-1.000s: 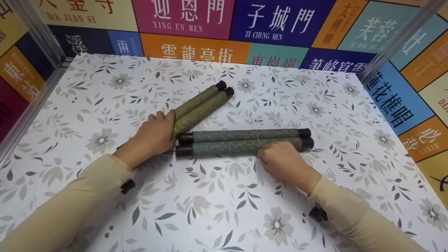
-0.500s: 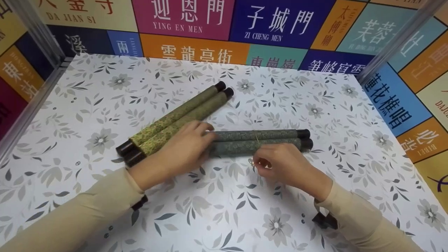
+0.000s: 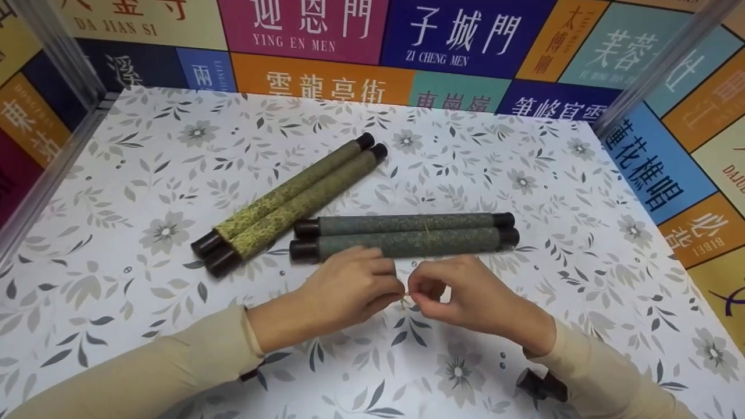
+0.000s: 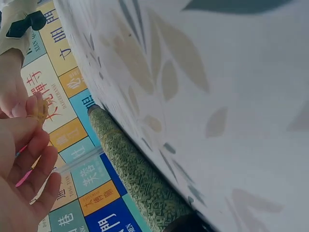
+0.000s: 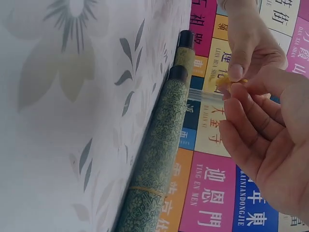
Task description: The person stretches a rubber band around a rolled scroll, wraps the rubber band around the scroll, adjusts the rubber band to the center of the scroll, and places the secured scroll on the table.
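Note:
My left hand (image 3: 355, 285) and right hand (image 3: 465, 291) meet just in front of the green scrolls, each pinching a small yellow rubber band (image 3: 405, 295) between thumb and fingertips. In the right wrist view the band (image 5: 224, 82) shows as a yellow bit between both hands' fingertips; its full shape is hidden. Behind the hands lies a pair of dark green patterned scrolls (image 3: 378, 244) with black end knobs, side by side. A thin yellow band (image 3: 428, 230) goes across them. A yellow-green pair of scrolls (image 3: 291, 201) lies slanted to the left, with nothing touching it.
A white tabletop (image 3: 233, 157) with a grey leaf and flower print lies under everything. Colourful panels (image 3: 320, 29) with lettering stand behind it and at both sides, with clear upright edges at the corners. Dark wrist gear (image 3: 541, 384) sits below the right forearm.
My left hand has left the yellow-green scrolls and come right to meet the right hand at the rubber band. The right hand has drawn slightly back from the green scrolls.

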`<state>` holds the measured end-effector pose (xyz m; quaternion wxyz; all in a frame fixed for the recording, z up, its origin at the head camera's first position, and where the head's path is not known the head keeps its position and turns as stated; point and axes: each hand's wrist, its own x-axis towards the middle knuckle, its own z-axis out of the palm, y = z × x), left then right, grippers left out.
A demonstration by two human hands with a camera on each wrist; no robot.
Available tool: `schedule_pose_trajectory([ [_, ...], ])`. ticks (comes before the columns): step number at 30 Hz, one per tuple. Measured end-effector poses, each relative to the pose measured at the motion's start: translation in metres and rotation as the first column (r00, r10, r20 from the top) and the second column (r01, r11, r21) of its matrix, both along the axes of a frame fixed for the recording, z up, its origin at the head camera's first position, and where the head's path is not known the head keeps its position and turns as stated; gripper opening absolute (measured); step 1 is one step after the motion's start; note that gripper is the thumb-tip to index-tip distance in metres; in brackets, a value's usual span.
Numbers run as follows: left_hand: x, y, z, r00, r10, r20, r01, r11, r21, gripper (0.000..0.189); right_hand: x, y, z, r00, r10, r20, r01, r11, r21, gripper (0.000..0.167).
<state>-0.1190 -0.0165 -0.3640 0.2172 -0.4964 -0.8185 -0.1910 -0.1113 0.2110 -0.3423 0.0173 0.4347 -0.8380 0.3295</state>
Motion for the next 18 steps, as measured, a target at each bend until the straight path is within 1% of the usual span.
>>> schedule_pose_trajectory([
  [3,0.002,0.0,0.0,1.0,0.007,-0.009,-0.006,0.999,0.034,0.005,0.002,-0.001,-0.001,0.995,-0.013,0.104,0.016,0.999,-0.029,0.013],
  [6,0.003,0.0,0.001,0.999,0.027,-0.024,-0.025,0.999,0.048,0.005,0.003,-0.001,-0.003,0.987,-0.033,0.157,0.038,0.999,-0.031,0.02],
  [8,0.003,0.0,0.0,0.999,0.034,-0.034,-0.032,0.998,0.056,0.006,0.004,-0.002,-0.006,0.988,-0.048,0.145,0.052,0.998,-0.022,0.022],
  [12,0.003,-0.001,0.0,0.998,0.029,-0.06,-0.024,0.997,0.071,0.006,0.004,-0.005,-0.011,0.993,-0.07,0.096,0.073,0.997,-0.025,0.011],
  [15,0.001,-0.003,0.0,0.995,0.027,-0.095,-0.021,0.997,0.069,0.004,0.004,-0.005,-0.013,0.995,-0.074,0.073,0.078,0.996,-0.05,0.017],
  [18,0.0,-0.005,-0.001,0.993,0.027,-0.117,-0.021,0.998,0.052,0.006,0.004,-0.003,-0.013,0.996,-0.058,0.066,0.065,0.992,-0.109,0.022],
])
